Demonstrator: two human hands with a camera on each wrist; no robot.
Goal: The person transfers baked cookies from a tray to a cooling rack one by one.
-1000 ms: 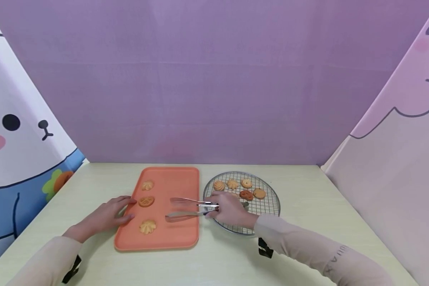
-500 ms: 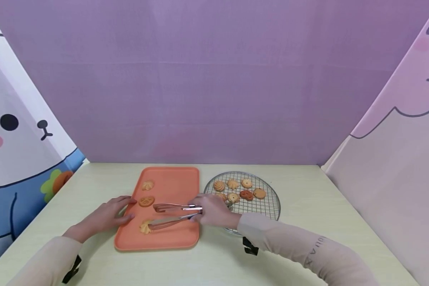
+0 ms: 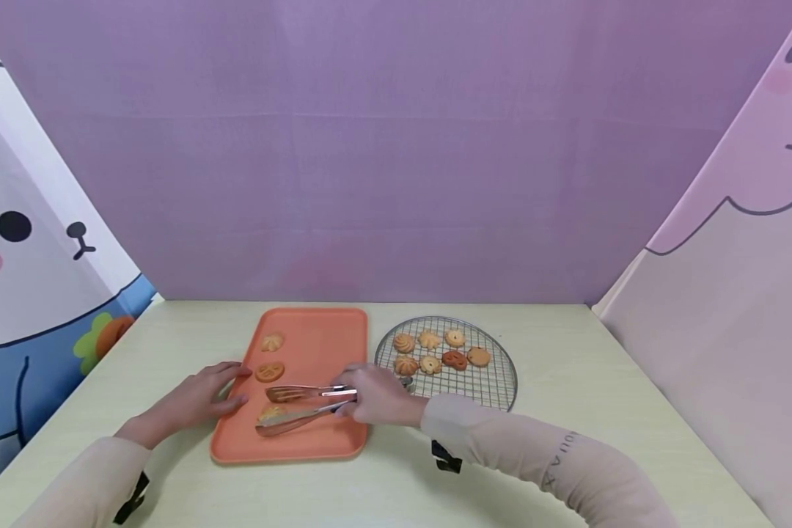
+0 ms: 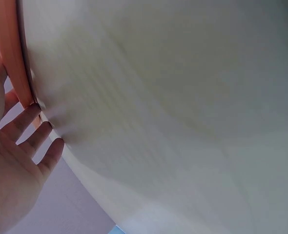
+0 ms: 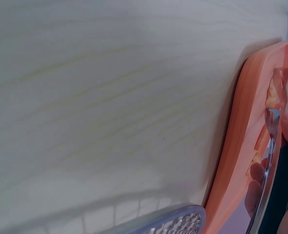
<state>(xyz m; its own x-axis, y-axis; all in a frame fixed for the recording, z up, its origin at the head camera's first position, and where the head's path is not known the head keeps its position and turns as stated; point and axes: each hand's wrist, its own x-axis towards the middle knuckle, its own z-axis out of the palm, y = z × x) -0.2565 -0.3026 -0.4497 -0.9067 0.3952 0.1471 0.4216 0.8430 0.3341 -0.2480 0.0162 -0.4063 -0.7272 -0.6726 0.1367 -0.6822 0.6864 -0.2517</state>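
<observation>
My right hand (image 3: 379, 394) grips a pair of metal tongs (image 3: 289, 393), pointing left over the orange tray (image 3: 323, 341). Their parted ends straddle the nearest flower-shaped cookie (image 3: 270, 412), partly hiding it. In the right wrist view, the dark handle strip of the tongs (image 5: 280, 190) lies within the fingers. My left hand (image 3: 194, 403) rests at the tray's left edge, thumb and fingers spread. The left wrist view shows its extended fingers beside the tray rim (image 4: 10, 48). Farther back on the tray lie a round cookie with cutouts (image 3: 270, 372) and a small ridged cookie (image 3: 273, 342).
Right of the tray stands a round wire cooling rack (image 3: 488, 389), bearing several cookies in two rows, among them a dark brown one (image 3: 454, 360). Both stand on a pale wooden table (image 3: 567, 367). A purple cloth (image 3: 396, 169) hangs behind, with cartoon panels at the sides.
My right hand has moved left with the tongs, from the rack's edge to over the tray. The tongs' ends now reach around the nearest cookie. My left hand has stayed put.
</observation>
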